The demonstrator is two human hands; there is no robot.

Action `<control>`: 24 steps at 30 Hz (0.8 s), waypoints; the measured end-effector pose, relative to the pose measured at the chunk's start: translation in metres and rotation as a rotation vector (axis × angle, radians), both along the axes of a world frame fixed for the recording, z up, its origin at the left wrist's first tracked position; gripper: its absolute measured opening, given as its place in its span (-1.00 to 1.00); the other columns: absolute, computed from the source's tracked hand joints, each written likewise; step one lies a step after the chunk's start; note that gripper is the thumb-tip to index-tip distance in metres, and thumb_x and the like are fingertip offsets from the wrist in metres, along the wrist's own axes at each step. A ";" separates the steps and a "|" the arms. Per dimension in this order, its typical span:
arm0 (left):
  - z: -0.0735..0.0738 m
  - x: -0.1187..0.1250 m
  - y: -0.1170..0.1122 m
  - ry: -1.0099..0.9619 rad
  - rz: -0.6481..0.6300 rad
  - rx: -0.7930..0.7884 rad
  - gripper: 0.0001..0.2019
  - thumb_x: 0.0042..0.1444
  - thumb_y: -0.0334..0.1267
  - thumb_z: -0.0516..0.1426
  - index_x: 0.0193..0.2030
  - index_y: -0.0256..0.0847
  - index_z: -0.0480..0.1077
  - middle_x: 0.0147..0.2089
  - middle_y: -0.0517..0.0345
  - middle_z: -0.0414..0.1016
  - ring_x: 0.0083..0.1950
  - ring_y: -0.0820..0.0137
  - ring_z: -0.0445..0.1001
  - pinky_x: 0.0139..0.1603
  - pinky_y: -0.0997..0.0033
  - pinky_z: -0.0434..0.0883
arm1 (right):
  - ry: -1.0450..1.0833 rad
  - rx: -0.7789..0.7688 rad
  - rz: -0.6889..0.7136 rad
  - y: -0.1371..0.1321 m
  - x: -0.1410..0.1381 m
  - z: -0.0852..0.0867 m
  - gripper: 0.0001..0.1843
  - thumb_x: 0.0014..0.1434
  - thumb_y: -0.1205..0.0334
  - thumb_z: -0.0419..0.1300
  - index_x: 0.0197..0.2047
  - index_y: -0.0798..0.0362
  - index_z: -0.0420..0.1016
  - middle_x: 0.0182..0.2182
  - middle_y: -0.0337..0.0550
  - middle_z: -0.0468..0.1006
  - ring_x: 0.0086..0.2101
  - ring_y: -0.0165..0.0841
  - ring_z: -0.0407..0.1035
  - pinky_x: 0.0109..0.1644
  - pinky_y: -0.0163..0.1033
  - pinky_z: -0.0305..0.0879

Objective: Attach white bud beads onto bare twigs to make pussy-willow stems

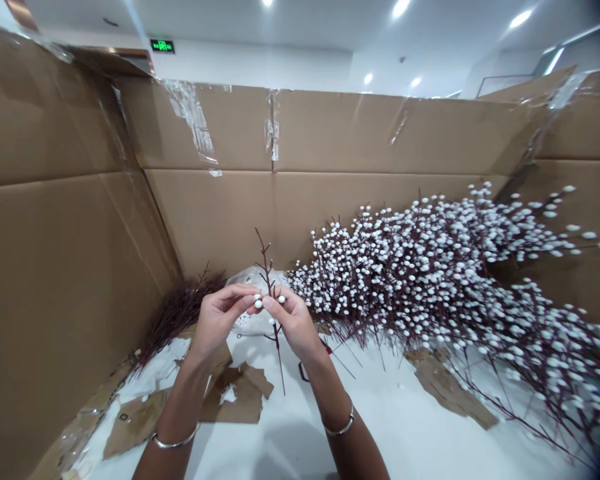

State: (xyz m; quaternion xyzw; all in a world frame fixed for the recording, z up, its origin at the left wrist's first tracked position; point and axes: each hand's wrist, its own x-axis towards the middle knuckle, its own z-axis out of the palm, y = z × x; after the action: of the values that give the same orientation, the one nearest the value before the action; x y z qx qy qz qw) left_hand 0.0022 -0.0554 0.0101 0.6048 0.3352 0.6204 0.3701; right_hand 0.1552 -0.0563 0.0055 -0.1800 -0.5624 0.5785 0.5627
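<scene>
Fingers closed, my right hand [291,316] grips a dark brown artificial twig [279,357] that stands nearly upright in front of me. A few white berries [281,299] sit on its lower part, while its upper tip [264,250] shows bare side shoots. My left hand [225,313] pinches a small white berry [258,304] close against the twig, and its fingertips almost meet those of the right. Just where the berry touches the twig is hidden by my fingers. Behind my hands lies a clear plastic bag [253,327] with white berries.
A big heap of white-berried branches [410,267] fills the right side. Bare dark twigs [180,310] are bundled at the left. Torn cardboard pieces [235,403] lie on the white table [380,413]. Tall cardboard walls [210,213] enclose the left, back and right.
</scene>
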 end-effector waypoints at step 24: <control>0.002 -0.003 -0.001 -0.086 -0.096 -0.046 -0.89 -0.06 -0.27 0.36 -0.45 -0.24 0.57 -0.37 0.09 0.57 -0.39 0.44 0.48 -0.40 0.50 0.42 | -0.081 0.033 -0.015 -0.011 0.003 0.011 -0.64 0.15 -0.11 0.23 -0.41 -0.01 0.30 -0.50 -0.25 0.49 -0.36 -0.33 0.40 -0.18 -0.20 0.29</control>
State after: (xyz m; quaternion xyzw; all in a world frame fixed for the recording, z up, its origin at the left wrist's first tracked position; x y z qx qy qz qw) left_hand -0.0006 -0.0559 0.0118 0.5843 0.3040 0.6195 0.4271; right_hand 0.1585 -0.0673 0.0162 -0.1984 -0.5928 0.5572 0.5466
